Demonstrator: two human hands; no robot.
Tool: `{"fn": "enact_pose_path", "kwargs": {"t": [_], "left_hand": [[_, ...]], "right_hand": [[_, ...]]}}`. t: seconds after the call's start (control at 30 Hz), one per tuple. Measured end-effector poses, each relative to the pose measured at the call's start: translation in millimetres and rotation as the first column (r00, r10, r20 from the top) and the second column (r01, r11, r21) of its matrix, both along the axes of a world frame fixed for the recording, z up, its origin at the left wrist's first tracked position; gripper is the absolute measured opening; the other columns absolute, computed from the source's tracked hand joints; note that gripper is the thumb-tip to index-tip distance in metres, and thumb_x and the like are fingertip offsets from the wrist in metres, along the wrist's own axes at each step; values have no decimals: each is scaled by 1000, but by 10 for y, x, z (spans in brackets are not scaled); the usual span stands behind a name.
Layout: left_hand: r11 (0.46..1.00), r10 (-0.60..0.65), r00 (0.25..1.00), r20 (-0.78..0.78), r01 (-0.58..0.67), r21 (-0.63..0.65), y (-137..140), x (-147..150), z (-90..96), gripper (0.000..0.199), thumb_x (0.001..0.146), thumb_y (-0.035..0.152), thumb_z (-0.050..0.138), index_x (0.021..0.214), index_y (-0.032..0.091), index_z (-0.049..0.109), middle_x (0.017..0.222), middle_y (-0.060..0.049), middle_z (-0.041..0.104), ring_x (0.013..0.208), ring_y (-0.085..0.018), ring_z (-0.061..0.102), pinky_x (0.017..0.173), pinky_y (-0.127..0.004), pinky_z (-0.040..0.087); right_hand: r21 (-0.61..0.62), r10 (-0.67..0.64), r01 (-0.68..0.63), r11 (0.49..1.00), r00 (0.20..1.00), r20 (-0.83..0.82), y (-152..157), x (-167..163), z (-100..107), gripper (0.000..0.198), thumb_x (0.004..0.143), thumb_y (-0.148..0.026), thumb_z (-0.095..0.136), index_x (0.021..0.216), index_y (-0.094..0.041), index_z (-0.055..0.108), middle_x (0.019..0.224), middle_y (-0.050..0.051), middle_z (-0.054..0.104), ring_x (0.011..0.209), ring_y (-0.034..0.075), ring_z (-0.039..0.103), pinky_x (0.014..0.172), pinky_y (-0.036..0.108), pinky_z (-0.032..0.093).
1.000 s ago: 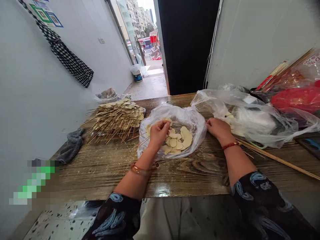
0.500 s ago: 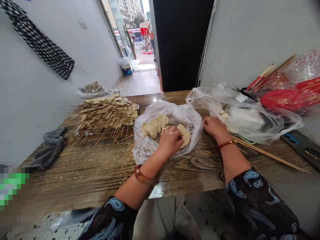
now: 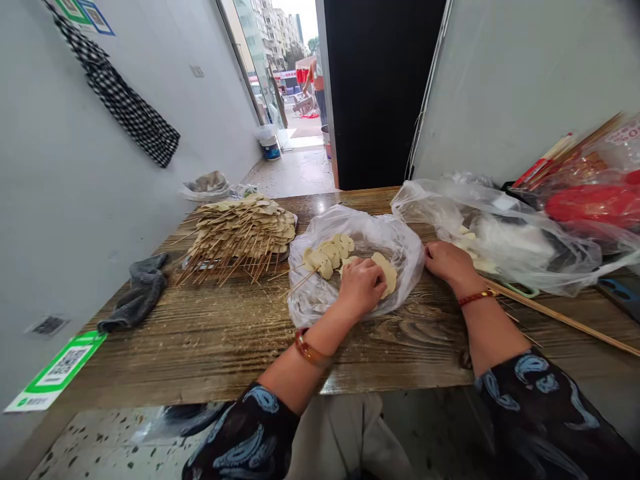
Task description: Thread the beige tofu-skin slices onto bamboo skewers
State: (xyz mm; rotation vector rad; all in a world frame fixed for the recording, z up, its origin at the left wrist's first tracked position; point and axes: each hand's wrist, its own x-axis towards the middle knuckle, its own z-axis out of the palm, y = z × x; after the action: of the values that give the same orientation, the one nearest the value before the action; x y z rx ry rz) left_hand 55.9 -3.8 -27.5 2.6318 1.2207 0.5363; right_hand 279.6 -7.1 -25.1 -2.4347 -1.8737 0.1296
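Note:
My left hand [image 3: 364,287] rests over a clear plastic bag [image 3: 313,308] spread on the wooden table, its fingers curled down onto pale flat slices. One round slice [image 3: 385,275] shows just right of the fingers, and an edge of another peeks out on their left. What the fingertips grip is hidden. Farther left on the bag lies a row of overlapping slices [image 3: 330,255], with thin wooden skewers [image 3: 303,283] sticking out toward the left. At the bag's right edge my right hand [image 3: 447,261] is closed, and its fingertips are turned out of sight.
A big pile of skewered slices [image 3: 240,233] stands on the left. To the right are another plastic bag [image 3: 520,247], loose skewers [image 3: 565,313] and a red package [image 3: 590,203]. A grey cloth [image 3: 143,290] and a QR card [image 3: 63,370] lie at the left edge.
The view has turned slightly left, so everything sits farther right. My left hand stays over the slices, and a slice edge now shows on its left. My right hand keeps its place.

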Motion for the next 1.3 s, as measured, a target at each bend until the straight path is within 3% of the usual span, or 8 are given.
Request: {"fn": "enact_pose_path", "kwargs": {"t": [0.17, 0.3, 0.47, 0.67, 0.8, 0.97, 1.13, 1.3], "left_hand": [[998, 54, 998, -33, -53, 32, -31, 27, -15, 22, 80, 37, 62, 94, 21, 65, 96, -6, 67, 96, -24, 53, 82, -38, 39], [996, 48, 995, -89, -42, 78, -43, 30, -35, 30, 78, 49, 62, 89, 21, 67, 99, -7, 64, 101, -27, 52, 83, -40, 39], [998, 17, 999, -40, -14, 60, -31, 25, -40, 19, 77, 35, 65, 92, 24, 66, 99, -4, 65, 98, -25, 52, 82, -39, 39], [1000, -12, 988, 152, 15, -23, 19, 30, -27, 4, 77, 19, 59, 77, 21, 62, 88, -4, 65, 92, -22, 55, 83, -37, 40], [947, 115, 844, 524, 66, -314, 100, -42, 46, 6, 77, 23, 59, 75, 18, 56, 76, -2, 62, 74, -15, 56, 71, -29, 44], [757, 357, 511, 782, 333, -563, 119, -179, 190, 26, 76, 36, 64, 87, 18, 49, 65, 3, 59, 55, -11, 59, 55, -22, 44], [704, 435, 470, 768, 355, -615, 111, -231, 230, 42, 67, 42, 74, 94, 15, 56, 63, 3, 60, 50, -10, 60, 46, -18, 39], [709, 436, 468, 768, 346, -614, 161, -276, 240, 34, 65, 39, 76, 85, 14, 65, 71, 0, 64, 56, -8, 57, 52, -19, 45]], "right_hand": [[11, -5, 4, 1000, 1000, 22, -11, -19, -34, 31, 91, -26, 41, 93, -15, 70, 104, 15, 70, 97, 27, 65, 68, 32, 43], [47, -43, 42, 998, 999, 29, 2, -15, -39, 35, 94, -27, 36, 98, -13, 68, 104, 17, 69, 97, 27, 64, 69, 32, 43], [76, -70, 69, 995, 998, 7, 5, -3, -32, 32, 94, -29, 37, 100, -17, 66, 105, 12, 69, 98, 24, 64, 68, 30, 41], [40, 21, -22, 999, 1000, 8, -9, 23, -24, 22, 88, -28, 48, 92, -19, 68, 101, 10, 70, 96, 23, 64, 64, 28, 39], [30, 18, -18, 999, 1000, 18, -3, 17, -25, 28, 91, -27, 44, 93, -17, 70, 101, 13, 70, 96, 23, 64, 68, 28, 41], [29, 13, -14, 999, 1000, 20, 5, -20, -44, 30, 92, -22, 40, 98, -13, 69, 103, 17, 69, 96, 26, 65, 70, 31, 43], [53, 3, -3, 999, 1000, -9, -1, -22, -38, 31, 94, -27, 39, 101, -16, 67, 109, 15, 67, 100, 26, 64, 71, 31, 44], [109, -13, 15, 994, 1000, -19, -11, 51, -32, 30, 92, -32, 45, 113, -19, 64, 115, 12, 65, 107, 24, 60, 76, 30, 43]]}}
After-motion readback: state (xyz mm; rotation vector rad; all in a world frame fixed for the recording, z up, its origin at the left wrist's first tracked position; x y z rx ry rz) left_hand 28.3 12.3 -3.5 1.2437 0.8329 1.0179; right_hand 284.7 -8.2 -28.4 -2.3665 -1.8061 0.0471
